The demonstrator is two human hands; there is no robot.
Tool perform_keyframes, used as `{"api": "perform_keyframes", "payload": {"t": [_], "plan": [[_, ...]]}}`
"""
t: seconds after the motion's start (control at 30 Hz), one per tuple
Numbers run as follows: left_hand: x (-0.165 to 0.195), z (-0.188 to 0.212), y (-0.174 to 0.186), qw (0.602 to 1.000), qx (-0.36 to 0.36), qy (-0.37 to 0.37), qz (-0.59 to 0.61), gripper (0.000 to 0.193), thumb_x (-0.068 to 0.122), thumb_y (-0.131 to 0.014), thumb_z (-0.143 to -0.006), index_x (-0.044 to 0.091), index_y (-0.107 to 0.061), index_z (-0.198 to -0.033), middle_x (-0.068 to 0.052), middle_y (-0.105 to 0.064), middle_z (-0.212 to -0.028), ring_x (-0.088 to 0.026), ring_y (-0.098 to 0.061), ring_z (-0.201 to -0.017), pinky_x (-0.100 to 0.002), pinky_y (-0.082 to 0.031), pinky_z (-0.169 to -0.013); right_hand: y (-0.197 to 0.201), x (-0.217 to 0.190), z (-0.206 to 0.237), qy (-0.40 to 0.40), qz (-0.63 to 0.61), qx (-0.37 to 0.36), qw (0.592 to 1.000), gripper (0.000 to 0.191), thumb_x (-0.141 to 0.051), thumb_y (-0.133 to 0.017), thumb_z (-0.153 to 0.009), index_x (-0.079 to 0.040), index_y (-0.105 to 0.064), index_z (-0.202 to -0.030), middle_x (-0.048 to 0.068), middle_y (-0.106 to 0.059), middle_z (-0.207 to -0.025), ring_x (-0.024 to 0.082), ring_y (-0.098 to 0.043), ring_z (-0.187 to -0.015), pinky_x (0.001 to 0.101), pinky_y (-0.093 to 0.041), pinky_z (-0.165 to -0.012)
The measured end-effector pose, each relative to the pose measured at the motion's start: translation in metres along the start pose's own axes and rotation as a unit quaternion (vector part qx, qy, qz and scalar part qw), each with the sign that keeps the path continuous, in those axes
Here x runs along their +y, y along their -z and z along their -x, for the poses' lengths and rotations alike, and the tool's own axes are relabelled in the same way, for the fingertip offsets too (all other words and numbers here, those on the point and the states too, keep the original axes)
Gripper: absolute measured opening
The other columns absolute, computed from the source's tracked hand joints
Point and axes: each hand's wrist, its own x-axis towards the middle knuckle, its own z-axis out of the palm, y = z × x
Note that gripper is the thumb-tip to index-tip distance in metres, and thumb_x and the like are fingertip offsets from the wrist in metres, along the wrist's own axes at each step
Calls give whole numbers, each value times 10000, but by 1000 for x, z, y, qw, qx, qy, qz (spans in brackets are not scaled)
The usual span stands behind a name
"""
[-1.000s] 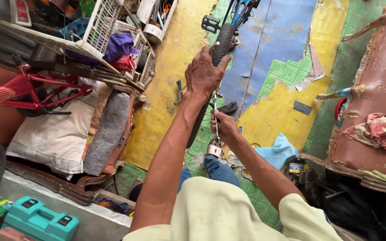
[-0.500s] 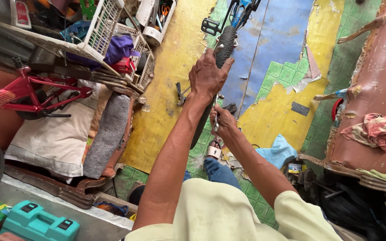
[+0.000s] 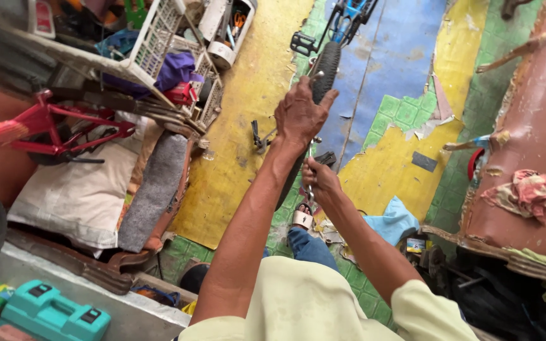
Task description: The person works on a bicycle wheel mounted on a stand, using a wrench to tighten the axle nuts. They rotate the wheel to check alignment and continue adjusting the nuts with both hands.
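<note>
hands on the bike wheel

slightly lower in the frame than half a second ago, both hands are keeping their places on the bike while the view is tilting a little. the left hand [image 3: 299, 117], at upper centre, is resting on top of the black tyre [image 3: 325, 68], its fingers curling loosely over the rim edge. the right hand [image 3: 319, 179], just below it at centre, is closing its fingers around a thin metal tool [image 3: 310, 193] that is pointing down beside the wheel; what kind of tool it is cannot be told. the tyre is running from the upper centre down behind both hands, and the blue bike frame [image 3: 349, 14] is showing at the top edge with a black pedal [image 3: 303, 43] just left of it. the bike is standing on a patchy yellow, blue and green floor [image 3: 241, 113]. a red frame [image 3: 64, 123] is lying at the left, a white basket [image 3: 153, 44] at the upper left, a teal case [image 3: 55, 312] at the lower left, and a light blue cloth [image 3: 393, 221] right of centre.
</note>
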Motion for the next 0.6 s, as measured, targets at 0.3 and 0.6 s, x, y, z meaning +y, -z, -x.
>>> {"api": "perform_keyframes", "payload": {"t": [0.3, 0.6], "plan": [[-17, 32, 33, 988, 143, -25, 53, 539, 552, -731, -874, 43, -710, -1052, -120, -683, -825, -256, -671, -754, -433, -553, -679, -44, -13, 87, 320, 174, -16, 931, 235, -198, -653, -1019, 4, -668, -1138, 7, -562, -741, 72, -516, -542, 224, -399, -417], [-47, 108, 108, 921, 190, 182, 286, 505, 535, -708, -892, 49, -764, -768, -82, -712, -646, -191, -636, -612, -379, -504, -612, -137, 47, 125, 370, 442, -144, 804, 300, -117, -611, -1057, 32, -663, -1313, 2, -633, -832, 55, -563, -648, 228, -469, -519]]}}
